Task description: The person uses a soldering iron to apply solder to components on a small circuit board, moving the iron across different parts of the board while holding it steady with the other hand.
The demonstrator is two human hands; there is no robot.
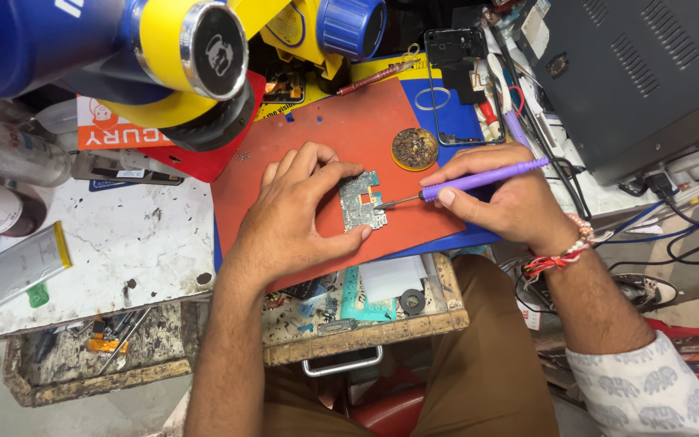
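Observation:
A small green circuit board (359, 197) lies on a red work mat (333, 129). My left hand (297, 210) pins the board down, with the thumb at its lower edge and fingers at its upper edge. My right hand (503, 198) grips a purple-handled soldering iron (479, 180) like a pen. Its metal tip touches the board's right edge.
A blue and yellow microscope (171, 48) hangs over the mat's upper left. A round brass tip cleaner (414, 148) sits at the mat's upper right. A phone frame (456, 44) and cables (673, 218) lie to the right. An open drawer (366, 307) of parts is below. A flat battery (26, 260) rests at left.

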